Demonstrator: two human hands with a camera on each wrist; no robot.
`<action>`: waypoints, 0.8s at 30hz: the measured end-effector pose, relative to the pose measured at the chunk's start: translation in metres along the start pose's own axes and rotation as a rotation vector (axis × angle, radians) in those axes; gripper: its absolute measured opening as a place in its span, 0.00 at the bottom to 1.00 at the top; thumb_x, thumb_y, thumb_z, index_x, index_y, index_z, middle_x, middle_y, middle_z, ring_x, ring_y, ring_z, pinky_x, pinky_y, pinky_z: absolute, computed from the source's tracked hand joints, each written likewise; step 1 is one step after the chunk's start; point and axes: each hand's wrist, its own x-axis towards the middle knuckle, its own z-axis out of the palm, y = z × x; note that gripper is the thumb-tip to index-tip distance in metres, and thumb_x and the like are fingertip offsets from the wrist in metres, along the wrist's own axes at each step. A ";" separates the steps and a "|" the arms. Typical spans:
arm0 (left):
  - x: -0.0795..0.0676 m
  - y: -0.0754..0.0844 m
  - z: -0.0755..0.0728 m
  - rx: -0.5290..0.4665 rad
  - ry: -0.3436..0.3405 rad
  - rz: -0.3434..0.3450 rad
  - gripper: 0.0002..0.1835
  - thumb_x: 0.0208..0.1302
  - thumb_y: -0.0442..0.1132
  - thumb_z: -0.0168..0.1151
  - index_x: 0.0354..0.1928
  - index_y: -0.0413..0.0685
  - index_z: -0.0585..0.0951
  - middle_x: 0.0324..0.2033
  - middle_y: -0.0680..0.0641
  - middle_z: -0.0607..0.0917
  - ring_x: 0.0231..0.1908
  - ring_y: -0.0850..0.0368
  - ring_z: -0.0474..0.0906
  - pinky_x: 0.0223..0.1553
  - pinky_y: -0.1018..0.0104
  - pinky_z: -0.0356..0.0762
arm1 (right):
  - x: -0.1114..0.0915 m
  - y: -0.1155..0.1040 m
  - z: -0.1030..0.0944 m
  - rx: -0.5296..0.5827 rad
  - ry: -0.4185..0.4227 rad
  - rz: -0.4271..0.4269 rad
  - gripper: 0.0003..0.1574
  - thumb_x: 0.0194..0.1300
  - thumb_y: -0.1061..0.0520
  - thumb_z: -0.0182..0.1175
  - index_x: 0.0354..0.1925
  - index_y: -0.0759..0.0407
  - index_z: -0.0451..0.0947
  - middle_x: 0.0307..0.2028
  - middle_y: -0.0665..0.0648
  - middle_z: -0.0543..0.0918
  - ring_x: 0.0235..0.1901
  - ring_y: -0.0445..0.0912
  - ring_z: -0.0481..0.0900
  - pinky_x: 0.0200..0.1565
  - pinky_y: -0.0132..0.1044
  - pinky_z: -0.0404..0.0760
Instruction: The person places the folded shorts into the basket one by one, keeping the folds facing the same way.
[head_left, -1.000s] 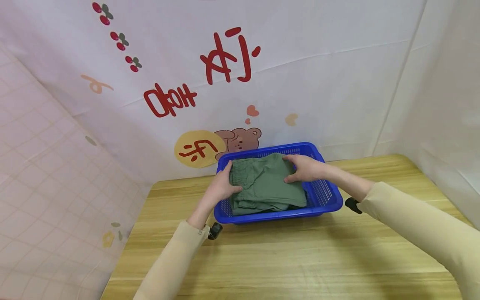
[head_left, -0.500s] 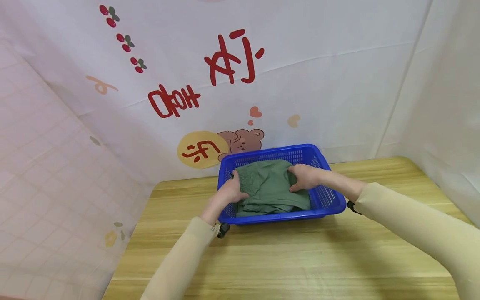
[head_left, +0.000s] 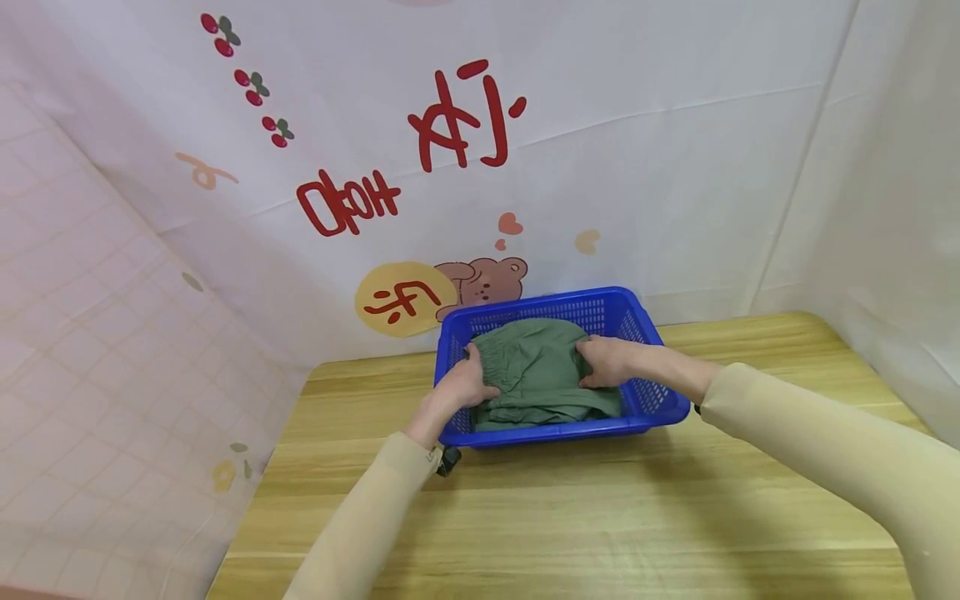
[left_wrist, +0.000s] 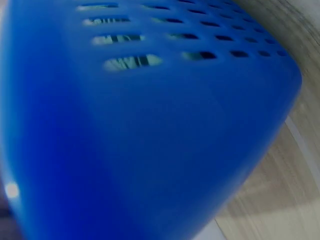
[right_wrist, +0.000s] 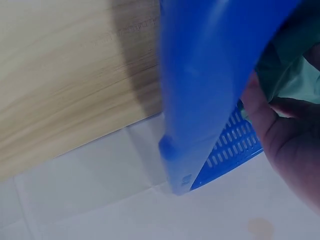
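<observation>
Folded green pants (head_left: 534,367) with a gathered elastic waistband lie inside a blue plastic basket (head_left: 558,432). My left hand (head_left: 461,385) grips their waistband side, thumb on top and the other fingers mostly hidden down the side. At the opposite side my right hand (head_left: 609,362) holds the cloth, its fingertips tucked against the fold. The left wrist view is filled by the basket's outer wall (left_wrist: 150,130); the left hand is not seen there. In the right wrist view, the right hand (right_wrist: 295,135) reaches over the rim to the green cloth (right_wrist: 285,55).
The basket stands at the back of a wooden table (head_left: 570,517), close to a white printed wall cloth (head_left: 637,167). Another cloth wall (head_left: 90,333) rises on the left. Slotted sides (right_wrist: 232,142) form the basket's walls. A dark band is on my left wrist.
The green pants have gone down lower in the basket, with both hands on them, and more of the back wall shows. In the last half second the cloth has bunched up slightly between the hands.
</observation>
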 end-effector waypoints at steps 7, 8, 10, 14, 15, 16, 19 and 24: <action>-0.008 0.001 0.000 -0.007 0.101 0.024 0.54 0.74 0.47 0.66 0.84 0.34 0.40 0.80 0.23 0.54 0.50 0.34 0.88 0.51 0.47 0.87 | -0.005 0.003 -0.001 -0.019 0.033 0.042 0.51 0.76 0.44 0.62 0.77 0.78 0.57 0.71 0.82 0.67 0.68 0.70 0.76 0.68 0.60 0.79; -0.010 0.001 0.000 -0.007 0.138 0.040 0.54 0.74 0.47 0.66 0.84 0.34 0.41 0.80 0.23 0.52 0.49 0.33 0.88 0.48 0.47 0.87 | -0.007 0.004 -0.001 -0.019 0.056 0.040 0.51 0.76 0.44 0.62 0.77 0.77 0.57 0.71 0.82 0.67 0.67 0.70 0.77 0.67 0.60 0.79; -0.014 0.000 0.001 -0.013 0.219 0.082 0.52 0.74 0.47 0.66 0.84 0.34 0.44 0.81 0.23 0.50 0.57 0.30 0.85 0.53 0.45 0.87 | -0.011 0.006 -0.001 -0.018 0.110 0.035 0.51 0.76 0.42 0.61 0.77 0.76 0.58 0.70 0.80 0.70 0.66 0.70 0.78 0.66 0.60 0.80; -0.021 -0.005 0.001 -0.037 0.337 0.187 0.48 0.76 0.50 0.64 0.84 0.38 0.49 0.82 0.26 0.48 0.78 0.26 0.60 0.74 0.39 0.71 | -0.022 0.013 -0.001 -0.002 0.233 0.022 0.49 0.76 0.40 0.61 0.76 0.73 0.62 0.70 0.78 0.72 0.68 0.71 0.76 0.66 0.64 0.78; -0.022 -0.007 0.001 -0.039 0.352 0.205 0.47 0.77 0.51 0.62 0.84 0.39 0.50 0.83 0.27 0.48 0.81 0.27 0.54 0.78 0.38 0.65 | -0.025 0.014 -0.001 0.007 0.262 0.016 0.48 0.76 0.40 0.60 0.76 0.73 0.62 0.70 0.78 0.72 0.69 0.72 0.74 0.67 0.65 0.77; -0.023 -0.010 0.001 -0.040 0.366 0.222 0.47 0.77 0.52 0.62 0.84 0.40 0.50 0.83 0.28 0.48 0.82 0.27 0.51 0.79 0.37 0.62 | -0.028 0.016 0.000 0.011 0.293 0.008 0.48 0.76 0.40 0.60 0.76 0.72 0.63 0.71 0.77 0.72 0.70 0.73 0.73 0.68 0.66 0.76; -0.028 -0.019 -0.001 -0.046 0.389 0.253 0.46 0.78 0.56 0.58 0.85 0.44 0.49 0.84 0.31 0.47 0.84 0.30 0.43 0.82 0.37 0.54 | -0.038 0.021 0.001 0.017 0.377 -0.018 0.46 0.78 0.41 0.59 0.77 0.71 0.63 0.74 0.77 0.68 0.73 0.74 0.67 0.72 0.68 0.70; -0.044 -0.035 -0.008 -0.090 0.434 0.286 0.45 0.80 0.57 0.55 0.85 0.46 0.49 0.85 0.34 0.45 0.85 0.32 0.39 0.83 0.36 0.51 | -0.060 0.028 0.003 0.008 0.481 -0.033 0.46 0.79 0.41 0.58 0.78 0.69 0.62 0.78 0.76 0.63 0.76 0.74 0.62 0.75 0.68 0.66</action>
